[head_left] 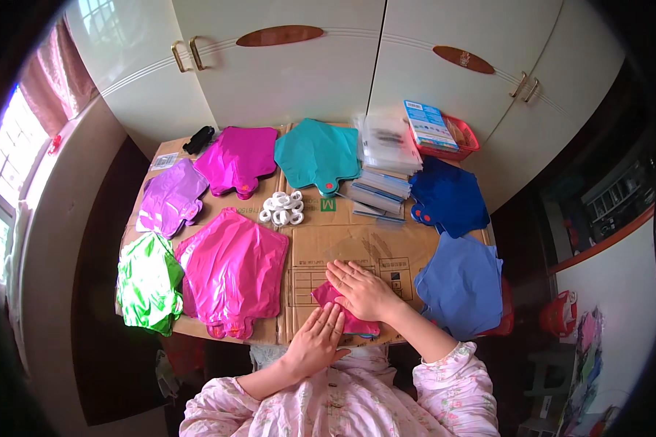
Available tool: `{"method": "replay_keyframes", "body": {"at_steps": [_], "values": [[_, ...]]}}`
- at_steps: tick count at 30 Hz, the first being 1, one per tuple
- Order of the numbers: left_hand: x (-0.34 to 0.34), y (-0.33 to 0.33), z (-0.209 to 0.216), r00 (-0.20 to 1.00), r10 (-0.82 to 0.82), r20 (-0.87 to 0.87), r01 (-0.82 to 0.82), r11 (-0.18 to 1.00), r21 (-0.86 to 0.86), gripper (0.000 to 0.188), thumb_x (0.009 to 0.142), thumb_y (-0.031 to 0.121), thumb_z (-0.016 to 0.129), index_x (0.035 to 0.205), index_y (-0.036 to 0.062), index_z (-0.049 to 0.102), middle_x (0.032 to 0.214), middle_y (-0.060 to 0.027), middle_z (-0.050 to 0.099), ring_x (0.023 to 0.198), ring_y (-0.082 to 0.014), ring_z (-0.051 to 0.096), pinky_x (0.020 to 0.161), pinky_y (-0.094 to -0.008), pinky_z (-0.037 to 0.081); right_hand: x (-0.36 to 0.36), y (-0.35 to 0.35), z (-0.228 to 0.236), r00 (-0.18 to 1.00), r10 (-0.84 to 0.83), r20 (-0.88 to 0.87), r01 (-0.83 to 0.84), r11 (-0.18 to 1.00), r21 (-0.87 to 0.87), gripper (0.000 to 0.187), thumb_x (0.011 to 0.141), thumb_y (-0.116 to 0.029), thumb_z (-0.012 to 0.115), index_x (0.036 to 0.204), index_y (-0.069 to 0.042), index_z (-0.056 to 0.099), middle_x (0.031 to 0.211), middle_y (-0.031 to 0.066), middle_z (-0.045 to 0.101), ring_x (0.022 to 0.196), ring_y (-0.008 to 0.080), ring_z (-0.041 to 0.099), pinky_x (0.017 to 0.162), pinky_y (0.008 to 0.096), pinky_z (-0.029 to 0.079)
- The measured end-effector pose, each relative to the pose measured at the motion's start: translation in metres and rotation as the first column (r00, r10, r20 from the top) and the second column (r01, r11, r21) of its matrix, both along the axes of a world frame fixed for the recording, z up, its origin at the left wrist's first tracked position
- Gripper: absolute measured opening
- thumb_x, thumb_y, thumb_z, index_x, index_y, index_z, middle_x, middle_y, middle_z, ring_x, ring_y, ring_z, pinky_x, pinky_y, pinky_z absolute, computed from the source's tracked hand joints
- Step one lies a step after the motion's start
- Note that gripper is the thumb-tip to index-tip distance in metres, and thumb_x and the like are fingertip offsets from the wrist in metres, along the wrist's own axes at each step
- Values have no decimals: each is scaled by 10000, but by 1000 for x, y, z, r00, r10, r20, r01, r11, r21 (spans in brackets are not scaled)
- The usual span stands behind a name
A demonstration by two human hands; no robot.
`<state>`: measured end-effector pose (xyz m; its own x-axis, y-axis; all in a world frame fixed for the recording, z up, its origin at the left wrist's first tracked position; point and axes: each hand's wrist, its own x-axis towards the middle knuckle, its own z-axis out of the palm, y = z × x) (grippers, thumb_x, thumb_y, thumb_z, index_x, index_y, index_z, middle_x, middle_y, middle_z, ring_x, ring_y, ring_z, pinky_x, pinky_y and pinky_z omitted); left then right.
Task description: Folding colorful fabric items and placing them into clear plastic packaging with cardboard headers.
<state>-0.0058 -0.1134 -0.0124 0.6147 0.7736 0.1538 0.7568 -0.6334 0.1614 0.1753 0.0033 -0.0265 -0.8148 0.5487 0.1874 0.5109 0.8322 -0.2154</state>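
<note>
A small folded piece of pink foil (358, 325), like a flat, uninflated foil balloon, lies on the cardboard near the table's front edge. My right hand (366, 293) rests flat across its upper part, fingers stretched out toward the upper left. Against its lower left side lies my left hand (315, 341), also flat, with the fingertips on the foil. Both palms face down and hide part of the piece. Just left of my hands is a large stack of shiny pink foil shapes (233, 269) with rounded tabs at the bottom.
Around the cardboard (328, 244) lie green (149, 280), purple (171, 197), magenta (237, 159), teal (315, 154), navy (452, 197) and blue (461, 284) foil stacks. White rings (282, 208), clear plastic sleeves (377, 191) and a red basket (465, 140) sit farther back, before white cabinets (291, 80).
</note>
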Motion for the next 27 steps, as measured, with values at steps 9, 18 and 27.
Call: {"method": "replay_keyframes", "body": {"at_steps": [9,18,27], "values": [[-2,-6,-6,996,-37,87,37,999,-8,614,867,321,608,1326,-59,462,1383,-206,473,1326,-330,421,1110,-444,312,-6,-15,-2,996,-92,-16,91,996,-15,587,925,-311,517,1399,14,402,1476,169,379,1391,285,326,1155,437,226],[-35,-37,-12,988,-40,149,27,996,86,431,820,138,576,1228,2,590,1269,-157,590,1220,-295,545,1052,-432,402,-17,-67,-7,961,-265,-81,260,963,-71,598,933,-289,531,1405,42,373,1460,234,370,1394,341,309,1141,497,210],[-34,-30,-32,947,-164,275,75,949,307,314,801,144,553,1071,63,691,1125,-97,681,1094,-232,639,961,-400,486,-7,-93,-2,959,-249,-137,230,963,-137,582,933,-237,536,1416,34,357,1465,233,361,1393,343,311,1145,488,212]]}}
